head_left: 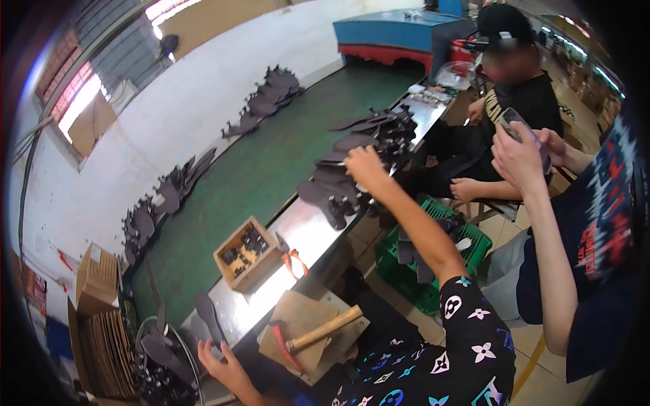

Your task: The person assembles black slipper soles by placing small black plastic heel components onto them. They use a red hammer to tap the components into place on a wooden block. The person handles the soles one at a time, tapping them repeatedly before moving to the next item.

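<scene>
My right hand (365,167) reaches out over a heap of dark grey shoe soles (332,172) on the metal edge of the bench, its fingers closed on one of them. Small black knobbed parts stick out from the heap. Low in the view, my left hand (227,369) has its thumb and fingers around the lower end of a single dark sole (207,311). A hammer (325,329) with a wooden handle and red head lies on a brown pad (298,314) in front of me.
A wooden box (250,254) of small black parts stands on the bench beside an orange band (294,262). More soles (162,196) line the green belt (237,176). A basin (166,352) of soles, a green crate (420,271), a seated person (514,88) and someone holding a phone (525,139) are nearby.
</scene>
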{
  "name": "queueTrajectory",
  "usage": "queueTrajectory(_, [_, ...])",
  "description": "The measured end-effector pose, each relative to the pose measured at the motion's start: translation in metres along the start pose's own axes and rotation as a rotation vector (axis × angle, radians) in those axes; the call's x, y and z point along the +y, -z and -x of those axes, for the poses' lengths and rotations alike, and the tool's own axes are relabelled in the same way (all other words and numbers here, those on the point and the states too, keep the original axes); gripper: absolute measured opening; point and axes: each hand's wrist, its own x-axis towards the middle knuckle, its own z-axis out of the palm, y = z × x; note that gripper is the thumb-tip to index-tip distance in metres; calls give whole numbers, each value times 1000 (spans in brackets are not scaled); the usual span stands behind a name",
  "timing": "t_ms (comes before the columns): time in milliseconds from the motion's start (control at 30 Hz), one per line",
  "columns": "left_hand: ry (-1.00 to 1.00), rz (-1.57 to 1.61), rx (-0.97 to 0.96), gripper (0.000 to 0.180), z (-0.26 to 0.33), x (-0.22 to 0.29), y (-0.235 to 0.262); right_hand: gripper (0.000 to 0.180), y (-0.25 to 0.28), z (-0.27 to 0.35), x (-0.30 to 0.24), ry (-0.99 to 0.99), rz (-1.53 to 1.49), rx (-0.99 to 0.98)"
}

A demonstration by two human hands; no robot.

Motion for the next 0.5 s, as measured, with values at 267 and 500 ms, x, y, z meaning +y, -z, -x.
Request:
queueTrajectory(267, [-589, 165, -182, 84, -5, 142, -20, 18, 230, 28, -145, 652, -841, 80])
queueTrajectory(500, [97, 723, -457, 19, 2, 139, 9, 73, 178, 102, -210, 319, -1394, -157])
